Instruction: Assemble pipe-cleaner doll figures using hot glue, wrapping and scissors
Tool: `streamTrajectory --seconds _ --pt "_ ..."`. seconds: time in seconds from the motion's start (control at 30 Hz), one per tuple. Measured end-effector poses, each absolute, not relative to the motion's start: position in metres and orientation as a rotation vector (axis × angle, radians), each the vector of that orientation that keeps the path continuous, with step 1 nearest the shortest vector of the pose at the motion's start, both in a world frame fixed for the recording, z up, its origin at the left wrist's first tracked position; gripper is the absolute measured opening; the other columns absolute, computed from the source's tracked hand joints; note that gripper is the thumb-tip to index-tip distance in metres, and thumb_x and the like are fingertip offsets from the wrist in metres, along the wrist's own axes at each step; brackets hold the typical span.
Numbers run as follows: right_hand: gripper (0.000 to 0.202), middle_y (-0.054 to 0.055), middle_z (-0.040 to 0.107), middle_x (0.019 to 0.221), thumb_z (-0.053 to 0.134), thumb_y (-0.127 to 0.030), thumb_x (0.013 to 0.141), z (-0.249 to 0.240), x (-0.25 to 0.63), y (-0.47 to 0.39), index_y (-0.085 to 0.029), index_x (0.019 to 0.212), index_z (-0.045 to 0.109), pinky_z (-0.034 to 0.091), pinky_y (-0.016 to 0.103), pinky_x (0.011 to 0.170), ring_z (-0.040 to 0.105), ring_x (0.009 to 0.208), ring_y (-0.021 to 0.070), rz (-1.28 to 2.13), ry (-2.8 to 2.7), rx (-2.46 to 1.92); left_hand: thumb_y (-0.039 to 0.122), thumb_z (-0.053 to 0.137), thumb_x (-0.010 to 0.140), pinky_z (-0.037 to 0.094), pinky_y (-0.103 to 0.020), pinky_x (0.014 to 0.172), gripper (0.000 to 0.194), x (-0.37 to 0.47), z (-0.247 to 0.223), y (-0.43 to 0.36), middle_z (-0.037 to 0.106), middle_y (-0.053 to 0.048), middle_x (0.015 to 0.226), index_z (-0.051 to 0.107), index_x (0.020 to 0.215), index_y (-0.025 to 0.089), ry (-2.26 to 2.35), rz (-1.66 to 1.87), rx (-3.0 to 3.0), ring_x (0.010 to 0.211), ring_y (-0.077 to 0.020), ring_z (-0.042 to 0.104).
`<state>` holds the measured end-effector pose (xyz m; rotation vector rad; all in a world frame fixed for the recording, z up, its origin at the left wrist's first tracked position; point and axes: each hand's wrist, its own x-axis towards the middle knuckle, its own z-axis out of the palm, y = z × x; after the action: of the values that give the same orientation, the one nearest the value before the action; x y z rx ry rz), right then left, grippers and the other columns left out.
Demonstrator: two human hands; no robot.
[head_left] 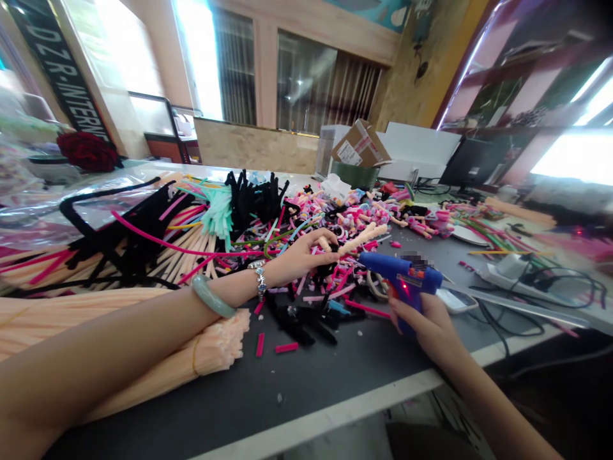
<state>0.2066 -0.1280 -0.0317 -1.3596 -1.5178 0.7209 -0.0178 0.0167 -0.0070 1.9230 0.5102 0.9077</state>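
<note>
My left hand (304, 255), with a bracelet and a pale green bangle on its arm, pinches a small figure (361, 239) made of cream pipe cleaners with a black part. The figure's two cream lengths point off to the right. In my right hand (426, 322) is a blue hot glue gun (402, 271), its small red light lit. The gun's nozzle points left, close to the figure but apart from it as far as I can see. Beneath my left hand, a heap of cut pink, black and white pipe cleaner pieces (335, 287) covers the table.
Cream pipe cleaner bundles (215, 345) lie under my left forearm. Black (258, 195) and mint (218, 214) bundles stand behind. Finished-looking pink figures (426, 223) are piled at the back. A power strip (510, 271) with cables lies right. Two pink scraps (286, 347) lie near the front.
</note>
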Motion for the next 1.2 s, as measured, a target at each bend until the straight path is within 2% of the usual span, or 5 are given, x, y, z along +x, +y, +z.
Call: streamTrajectory --seconds 0.33,0.57,0.77,0.9,1.2 --pt "0.034 -0.001 0.051 0.049 0.06 -0.049 0.078 -0.025 0.203 -0.129 -0.015 0.076 0.057 0.039 0.024 0.045 0.047 0.045 0.0112 0.71 -1.437 -1.356 0.039 0.068 0.076 0.04 -0.021 0.063 0.033 -0.018 -0.007 0.016 0.051 0.004 0.079 0.056 0.099 0.018 0.495 0.893 1.873 0.068 -0.0079 0.051" --pt "0.032 -0.001 0.052 0.05 0.061 -0.047 0.079 -0.03 0.207 -0.128 -0.014 0.077 0.06 0.039 0.024 0.045 0.048 0.045 0.0116 0.648 -1.405 -1.376 0.041 0.069 0.075 0.034 -0.018 0.05 0.036 -0.018 -0.007 0.016 0.049 0.004 0.074 0.054 0.099 0.019 0.52 0.906 1.805 0.057 -0.0053 0.045" --pt "0.035 -0.002 0.054 0.051 0.064 -0.046 0.077 -0.028 0.209 -0.125 -0.014 0.09 0.065 0.039 0.025 0.045 0.049 0.044 0.0124 0.554 -1.332 -1.422 0.038 0.07 0.075 0.037 -0.017 0.05 0.032 -0.017 -0.008 0.018 0.048 0.006 0.067 0.054 0.096 0.019 0.55 0.979 1.764 0.053 -0.0041 0.043" --pt "0.037 0.0 0.058 0.051 0.064 -0.049 0.073 -0.026 0.213 -0.122 -0.013 0.081 0.066 0.041 0.026 0.049 0.051 0.047 0.0138 0.368 -1.294 -1.57 0.039 0.07 0.074 0.037 -0.015 0.044 0.035 -0.017 -0.008 0.018 0.048 0.006 0.069 0.052 0.096 0.02 0.549 1.025 1.671 0.049 -0.003 0.044" --pt "0.038 0.0 0.055 0.051 0.063 -0.055 0.071 -0.01 0.257 -0.113 -0.017 0.067 0.063 0.033 0.027 0.048 0.047 0.049 0.0152 -0.149 -1.361 -1.784 0.037 0.073 0.071 0.056 -0.026 0.054 0.039 -0.016 -0.009 0.018 0.048 0.006 0.071 0.048 0.097 0.021 0.553 1.095 1.476 0.056 -0.0072 0.053"
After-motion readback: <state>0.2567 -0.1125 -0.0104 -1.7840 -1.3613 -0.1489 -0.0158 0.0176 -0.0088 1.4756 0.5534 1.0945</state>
